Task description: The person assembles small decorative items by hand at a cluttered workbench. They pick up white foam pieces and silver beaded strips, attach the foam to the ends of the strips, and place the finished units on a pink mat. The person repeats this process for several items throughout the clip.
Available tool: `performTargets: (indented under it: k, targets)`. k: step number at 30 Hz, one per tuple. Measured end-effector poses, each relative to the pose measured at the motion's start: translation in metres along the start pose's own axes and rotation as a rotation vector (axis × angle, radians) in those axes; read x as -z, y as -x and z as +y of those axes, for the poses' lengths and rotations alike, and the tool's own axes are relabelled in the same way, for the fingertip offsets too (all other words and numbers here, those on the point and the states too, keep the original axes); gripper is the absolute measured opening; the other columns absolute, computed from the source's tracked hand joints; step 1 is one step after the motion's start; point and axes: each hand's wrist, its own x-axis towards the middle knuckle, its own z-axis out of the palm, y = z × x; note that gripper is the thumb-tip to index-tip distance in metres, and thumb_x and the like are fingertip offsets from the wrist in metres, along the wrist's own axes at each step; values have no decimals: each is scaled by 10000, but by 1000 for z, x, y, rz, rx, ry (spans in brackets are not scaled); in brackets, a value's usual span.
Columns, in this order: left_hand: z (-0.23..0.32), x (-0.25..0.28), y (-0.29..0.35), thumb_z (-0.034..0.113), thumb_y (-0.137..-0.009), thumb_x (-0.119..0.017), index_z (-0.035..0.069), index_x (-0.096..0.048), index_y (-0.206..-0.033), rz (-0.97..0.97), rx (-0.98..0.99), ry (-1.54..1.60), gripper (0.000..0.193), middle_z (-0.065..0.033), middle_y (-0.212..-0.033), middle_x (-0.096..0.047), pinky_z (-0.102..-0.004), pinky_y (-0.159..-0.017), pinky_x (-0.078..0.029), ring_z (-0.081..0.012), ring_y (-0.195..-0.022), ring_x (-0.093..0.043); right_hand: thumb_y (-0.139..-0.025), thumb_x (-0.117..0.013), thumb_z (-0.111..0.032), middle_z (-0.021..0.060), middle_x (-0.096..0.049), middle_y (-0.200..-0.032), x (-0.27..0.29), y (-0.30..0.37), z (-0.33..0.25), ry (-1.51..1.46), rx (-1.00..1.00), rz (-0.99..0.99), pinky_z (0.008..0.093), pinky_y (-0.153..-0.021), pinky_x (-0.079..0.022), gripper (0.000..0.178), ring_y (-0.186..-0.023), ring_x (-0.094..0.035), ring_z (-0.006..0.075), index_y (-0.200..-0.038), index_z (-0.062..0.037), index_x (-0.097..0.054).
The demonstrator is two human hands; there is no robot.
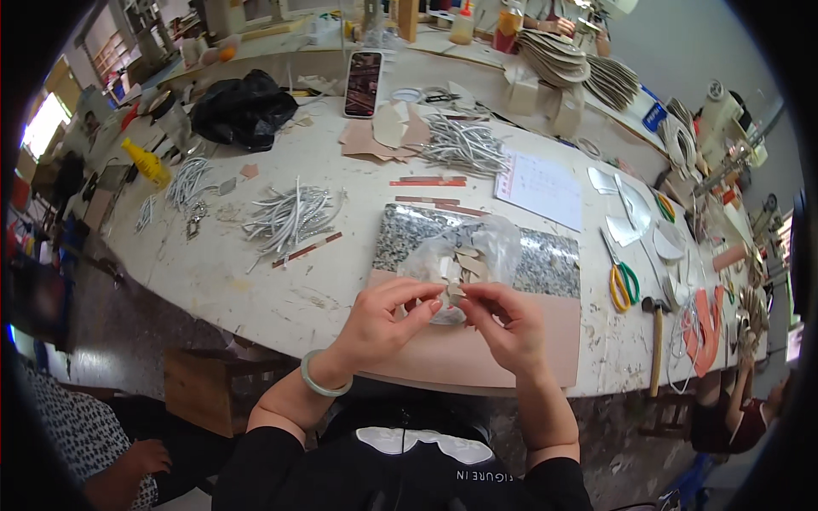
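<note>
Thumb and forefinger of my left hand [383, 313] come together in a pinch; what they hold, if anything, is too small to make out. My right hand [509, 328] pinches a small pale scrap [455, 290] at its fingertips, close to the left ones. Both hands are above the near side of a clear plastic bag [503, 243]. Several cream and tan cut pieces [468, 266] lie in the bag's opening. The bag rests on a speckled granite slab [550, 262], with a pinkish-tan board [545, 341] in front of it.
Bundles of silvery cords [294, 217] lie to the left and behind the slab. Scissors [623, 285] and a hammer [655, 341] are at the right. A phone [364, 83] leans upright at the back, near a black plastic bag [244, 111]. Another person's hand [149, 457] shows lower left.
</note>
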Motion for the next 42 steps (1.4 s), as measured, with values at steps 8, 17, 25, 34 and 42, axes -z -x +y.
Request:
performTargets:
  k: [8, 17, 25, 34, 42]
  targets:
    - [-3, -1, 15, 68, -866, -654, -27, -682, -975, -29, 282, 450, 147, -6, -825, -655, -174, -578, -427, -15, -662, -517, -800, -669, -3, 83, -645, -860, -15, 3, -17, 291, 265, -14, 284, -600, -501, 184, -710, -625, 189, -980, -37, -656]
    - [14, 19, 29, 1, -777, -669, -26, -670, -863, -21, 4, -69, 90, -53, -723, -631, -210, -503, -417, -59, -561, -521, -701, -690, -33, 67, -613, -846, -26, -1, -22, 634, 567, -247, 342, -641, -480, 239, -722, -559, 231, -935, -8, -648]
    - [2, 32, 59, -14, -779, -666, -23, -672, -841, 120, 32, 26, 62, -63, -735, -649, -208, -528, -438, -84, -576, -550, -745, -649, 10, 101, -662, -805, -57, 6, -12, 251, 330, -222, 283, -646, -495, 189, -664, -605, 180, -930, 41, -660]
    - [-31, 77, 68, 19, -857, -495, -34, -610, -921, 298, 436, 1001, 142, -194, -1044, -648, -350, -778, -579, -303, -933, -655, -862, -617, -28, 47, -666, -840, -56, 19, 15, -336, -51, -295, 222, -627, -453, 112, -693, -571, 80, -949, 0, -681]
    - [-94, 152, 88, 46, -819, -469, 24, -594, -827, 717, 280, 948, 127, -199, -1117, -629, -348, -838, -571, -258, -1029, -636, -758, -728, -150, 127, -580, -783, -130, 2, 8, 357, 337, -624, 389, -626, -478, 209, -744, -586, 304, -826, -4, -596]
